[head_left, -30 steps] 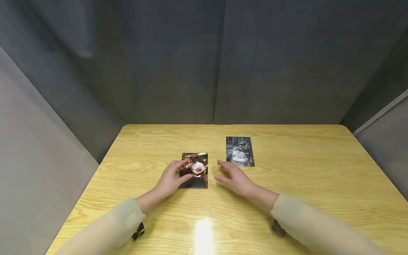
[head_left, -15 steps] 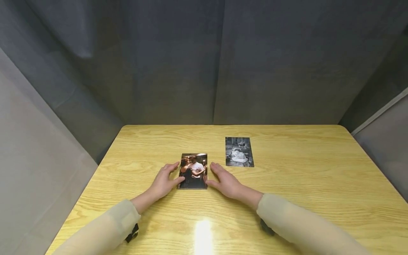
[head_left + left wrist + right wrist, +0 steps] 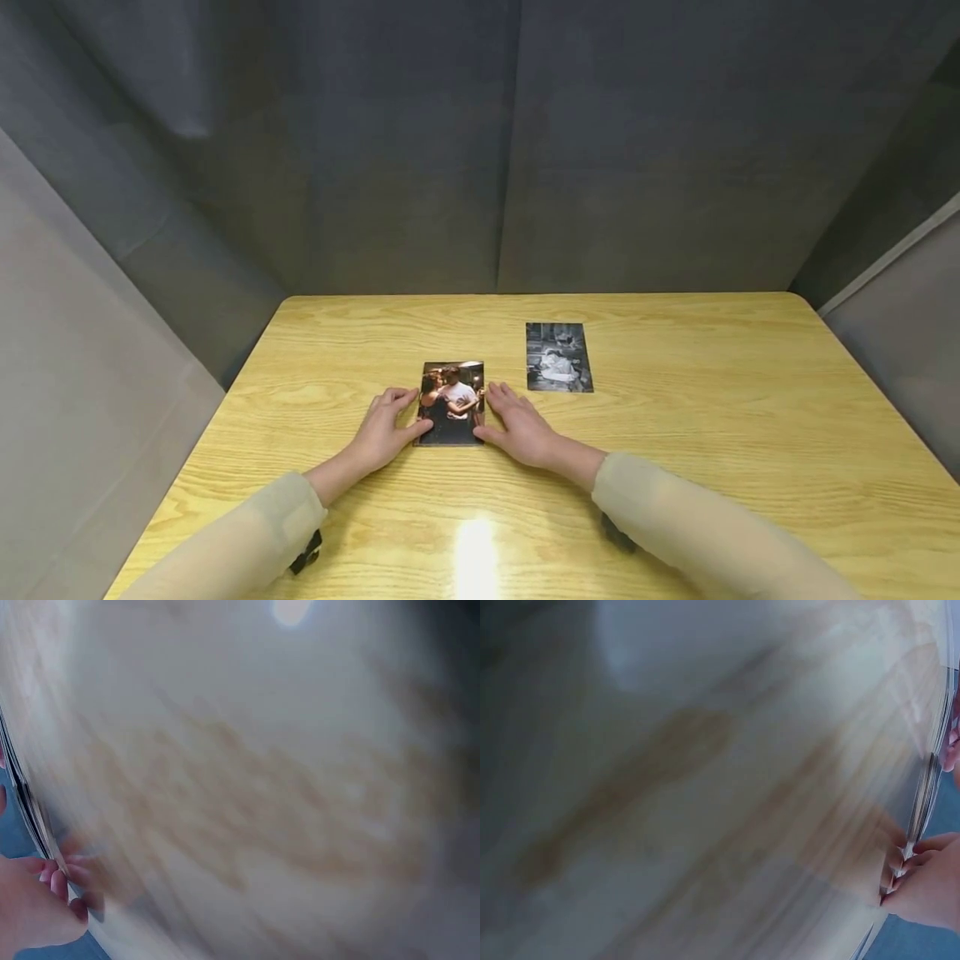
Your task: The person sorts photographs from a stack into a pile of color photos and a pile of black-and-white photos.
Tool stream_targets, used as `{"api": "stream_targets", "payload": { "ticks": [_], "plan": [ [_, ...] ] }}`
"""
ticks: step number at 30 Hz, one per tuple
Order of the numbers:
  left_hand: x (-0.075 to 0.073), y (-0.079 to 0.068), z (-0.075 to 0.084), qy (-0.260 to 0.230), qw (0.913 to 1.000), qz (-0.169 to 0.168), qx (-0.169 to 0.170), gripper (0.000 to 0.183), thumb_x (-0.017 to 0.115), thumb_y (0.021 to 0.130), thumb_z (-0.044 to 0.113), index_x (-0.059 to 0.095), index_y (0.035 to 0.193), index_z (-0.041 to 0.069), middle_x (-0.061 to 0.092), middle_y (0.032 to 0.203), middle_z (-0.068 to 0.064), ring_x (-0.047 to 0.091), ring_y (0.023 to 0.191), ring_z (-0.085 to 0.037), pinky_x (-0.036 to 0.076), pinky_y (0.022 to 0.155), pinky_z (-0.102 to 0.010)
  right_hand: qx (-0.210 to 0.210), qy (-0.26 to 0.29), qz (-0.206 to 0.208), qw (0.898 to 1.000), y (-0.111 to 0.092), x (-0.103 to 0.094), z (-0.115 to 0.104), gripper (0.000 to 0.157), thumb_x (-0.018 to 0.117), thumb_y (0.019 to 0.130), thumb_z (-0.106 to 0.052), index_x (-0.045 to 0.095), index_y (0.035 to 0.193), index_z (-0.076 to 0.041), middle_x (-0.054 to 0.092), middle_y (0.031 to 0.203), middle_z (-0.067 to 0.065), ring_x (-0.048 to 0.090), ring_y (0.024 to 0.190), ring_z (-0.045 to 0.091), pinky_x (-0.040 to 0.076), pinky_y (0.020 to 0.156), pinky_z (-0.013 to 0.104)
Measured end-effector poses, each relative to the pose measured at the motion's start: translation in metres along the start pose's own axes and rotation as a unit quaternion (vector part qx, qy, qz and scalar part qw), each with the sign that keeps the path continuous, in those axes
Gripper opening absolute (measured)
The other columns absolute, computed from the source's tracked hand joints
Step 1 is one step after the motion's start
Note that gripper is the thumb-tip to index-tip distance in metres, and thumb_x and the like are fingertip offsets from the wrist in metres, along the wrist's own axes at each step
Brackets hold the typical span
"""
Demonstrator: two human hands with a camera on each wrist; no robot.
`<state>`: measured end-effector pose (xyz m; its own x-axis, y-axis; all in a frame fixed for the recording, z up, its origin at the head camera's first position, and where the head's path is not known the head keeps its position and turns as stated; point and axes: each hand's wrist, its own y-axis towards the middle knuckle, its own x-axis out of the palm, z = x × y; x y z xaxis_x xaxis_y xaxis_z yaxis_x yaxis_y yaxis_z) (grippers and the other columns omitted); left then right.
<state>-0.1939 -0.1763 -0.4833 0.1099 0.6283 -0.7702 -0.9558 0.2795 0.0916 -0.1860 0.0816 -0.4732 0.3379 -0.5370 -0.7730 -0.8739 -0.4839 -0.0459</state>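
Observation:
A stack of photos [image 3: 452,427] lies on the wooden table in front of me, with a colour print of a couple on top. At its left side, my left hand [image 3: 381,432] holds the edge, the thumb overlapping the near left corner. My right hand [image 3: 522,429] grips the opposite edge, its thumb at the near right corner. Seen edge-on in the left wrist view, the photo stack [image 3: 30,806] shows several layers with fingertips [image 3: 58,883] against it. The right wrist view likewise has fingers at the layered stack edge [image 3: 924,796].
A single black-and-white photo [image 3: 559,358] lies flat behind and to the right of the stack. The wooden table [image 3: 697,392] has rounded far corners, and a dark grey curtain [image 3: 397,167] hangs behind it. Light grey panels [image 3: 82,392] flank both sides.
Both hands have come down to the stack's sides, the left drawing off its top and the right moving left. The stack and the black-and-white photo stay in place on the table.

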Motion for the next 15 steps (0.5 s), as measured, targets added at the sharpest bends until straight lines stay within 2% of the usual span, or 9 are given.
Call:
{"api": "stream_targets", "payload": {
  "ticks": [7, 15],
  "plan": [
    [-0.0004, -0.0016, 0.0006, 0.002, 0.9998, -0.015, -0.012, 0.066, 0.072, 0.089, 0.031, 0.048, 0.141, -0.002, 0.048, 0.134, -0.016, 0.042, 0.120, -0.034, 0.039, 0.095, -0.049, 0.011, -0.009, -0.017, 1.000, 0.0008, 0.0017, -0.0004, 0.071, 0.054, 0.099, -0.040, 0.029, 0.150, 0.003, 0.016, 0.158, 0.015, 0.008, 0.146, 0.031, 0.006, 0.114, 0.051],
    [-0.0006, -0.0016, 0.0033, -0.001, 0.9997, -0.016, -0.021, 0.066, 0.072, 0.089, 0.032, 0.048, 0.141, -0.001, 0.047, 0.136, -0.016, 0.041, 0.122, -0.033, 0.039, 0.096, -0.049, 0.016, -0.002, -0.017, 1.000, 0.0010, 0.0015, -0.0006, 0.070, 0.053, 0.100, -0.040, 0.029, 0.150, 0.001, 0.017, 0.159, 0.013, 0.008, 0.146, 0.030, 0.005, 0.114, 0.051]
  ]
}}
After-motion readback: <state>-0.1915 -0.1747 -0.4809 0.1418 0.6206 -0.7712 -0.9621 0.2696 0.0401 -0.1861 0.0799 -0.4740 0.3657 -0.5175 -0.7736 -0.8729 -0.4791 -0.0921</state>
